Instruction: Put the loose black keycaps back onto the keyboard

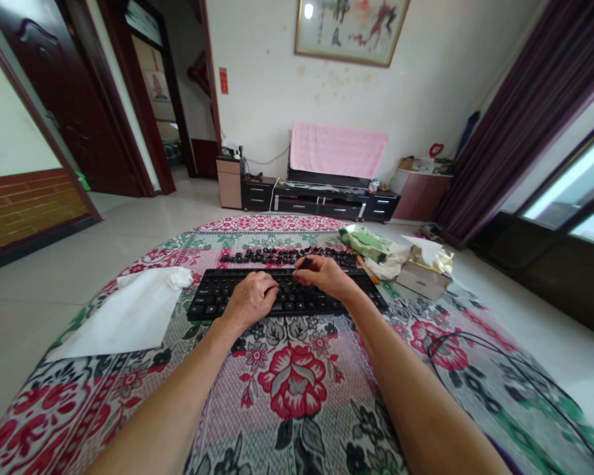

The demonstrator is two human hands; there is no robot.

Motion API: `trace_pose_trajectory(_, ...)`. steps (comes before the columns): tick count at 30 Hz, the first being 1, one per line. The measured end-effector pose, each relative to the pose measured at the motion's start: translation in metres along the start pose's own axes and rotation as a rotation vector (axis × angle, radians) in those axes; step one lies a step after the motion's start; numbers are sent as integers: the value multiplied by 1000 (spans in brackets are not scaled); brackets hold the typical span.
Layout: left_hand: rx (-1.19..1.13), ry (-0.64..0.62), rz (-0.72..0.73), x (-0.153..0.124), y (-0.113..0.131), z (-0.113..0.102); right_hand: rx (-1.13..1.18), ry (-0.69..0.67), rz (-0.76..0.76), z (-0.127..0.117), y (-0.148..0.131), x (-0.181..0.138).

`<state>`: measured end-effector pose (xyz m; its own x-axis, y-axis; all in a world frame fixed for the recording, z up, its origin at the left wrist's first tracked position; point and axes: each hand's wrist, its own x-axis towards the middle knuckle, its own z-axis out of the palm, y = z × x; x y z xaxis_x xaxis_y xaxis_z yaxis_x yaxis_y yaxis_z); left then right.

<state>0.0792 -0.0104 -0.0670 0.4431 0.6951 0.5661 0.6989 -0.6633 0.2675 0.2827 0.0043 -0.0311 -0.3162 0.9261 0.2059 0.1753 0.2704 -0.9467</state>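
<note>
A black keyboard [212, 290] lies across the flowered tablecloth in front of me, with keys in place on its left and lower parts. My left hand [252, 297] rests on its middle, fingers bent and close together against the keys, with the fingertips partly hidden. Just above the keyboard's upper middle, my right hand [327, 276] pinches a small black piece [305, 263], which looks like a keycap. Behind the keyboard, loose black keycaps [262, 255] are spread in a long band on the cloth.
To the left lies a white cloth [123, 313]. At the right are a green and white plastic bag [369, 244], an open small box [423, 277] with crumpled wrapping, and a thin yellowish stick [369, 270]. A black cable [505, 349] loops over the table's right side.
</note>
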Motion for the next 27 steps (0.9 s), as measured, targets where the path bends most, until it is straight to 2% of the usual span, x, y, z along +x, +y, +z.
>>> trace_pose_trajectory(4, 12, -19, -16, 1, 1, -1, -159, -87, -50, 8, -5, -2)
trace_pose_trajectory(13, 21, -25, -18, -1, 1, -1, -517, -110, -144, 22, -15, -5)
trace_pose_trajectory(20, 11, -22, -24, -1, 2, -2, -617, -77, -206, 26, -19, -5)
trace_pose_trajectory(27, 6, -31, -25, -1, 3, -2, -502, -106, -234, 20, -12, -4)
